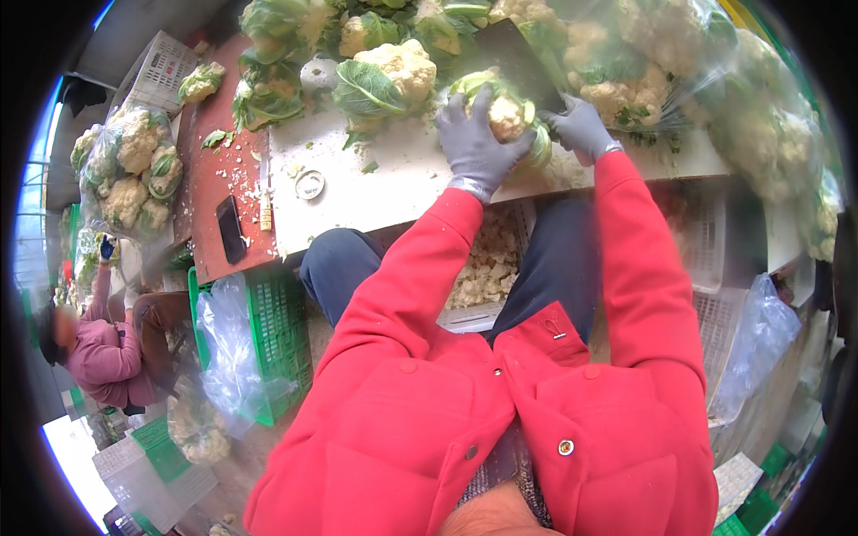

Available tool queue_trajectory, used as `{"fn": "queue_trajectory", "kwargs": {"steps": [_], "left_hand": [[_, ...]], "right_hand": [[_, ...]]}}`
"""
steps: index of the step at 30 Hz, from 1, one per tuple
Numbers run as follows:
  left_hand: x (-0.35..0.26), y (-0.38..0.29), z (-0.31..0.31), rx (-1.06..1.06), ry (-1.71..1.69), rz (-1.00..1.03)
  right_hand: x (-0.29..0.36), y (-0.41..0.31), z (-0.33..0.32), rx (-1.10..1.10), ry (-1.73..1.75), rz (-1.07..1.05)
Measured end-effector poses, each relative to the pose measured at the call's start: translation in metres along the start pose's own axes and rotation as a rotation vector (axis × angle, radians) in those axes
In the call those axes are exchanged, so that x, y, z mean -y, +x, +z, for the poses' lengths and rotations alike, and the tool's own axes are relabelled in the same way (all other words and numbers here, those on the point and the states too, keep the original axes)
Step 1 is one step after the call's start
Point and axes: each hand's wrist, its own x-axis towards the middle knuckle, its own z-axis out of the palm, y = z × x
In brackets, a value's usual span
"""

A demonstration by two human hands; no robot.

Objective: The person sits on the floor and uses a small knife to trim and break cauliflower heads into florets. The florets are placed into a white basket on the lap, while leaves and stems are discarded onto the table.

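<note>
My left hand point(474, 144), in a grey glove, is wrapped over a cauliflower head point(506, 119) with green leaves, near the front edge of a white work board point(375, 194). My right hand point(584, 129), also gloved in grey, is closed just right of that head. From its fingers a broad dark cleaver blade point(519, 60) slants up and left behind the cauliflower; the handle is hidden in the grip. Another leafy cauliflower point(402, 70) sits on the board to the left, with more heads piled at the back.
Bagged cauliflowers point(623, 87) crowd the right. On the red board point(208, 161) at left lie a phone point(231, 230), a wooden-handled knife point(266, 211) and scraps. A roll of tape point(310, 185) is nearby. Below my hands, a crate holds florets point(486, 268). A person point(107, 355) sits far left.
</note>
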Motion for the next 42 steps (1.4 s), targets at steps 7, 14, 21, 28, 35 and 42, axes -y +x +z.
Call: {"fn": "queue_trajectory", "kwargs": {"steps": [7, 14, 21, 28, 35, 42], "left_hand": [[0.059, -0.041, -0.027, -0.043, -0.38, 0.04], [0.069, -0.037, -0.03, -0.001, -0.455, -0.071], [0.067, -0.033, -0.04, 0.006, -0.643, -0.16], [0.081, -0.035, -0.082, -0.094, -0.572, -0.22], [0.097, -0.043, -0.076, -0.055, -0.711, -0.31], [0.094, -0.045, -0.077, -0.051, -0.642, -0.256]], "right_hand": [[-0.016, 0.015, 0.007, -0.199, -0.16, 0.023], [-0.008, -0.04, -0.001, -0.331, -0.25, -0.135], [-0.024, -0.11, -0.024, -0.354, -0.403, -0.213], [-0.013, -0.094, 0.017, -0.578, -1.072, -0.527], [0.015, -0.035, 0.055, -0.505, -1.426, -0.447], [0.071, -0.068, 0.13, -0.062, -0.427, -0.789]]}}
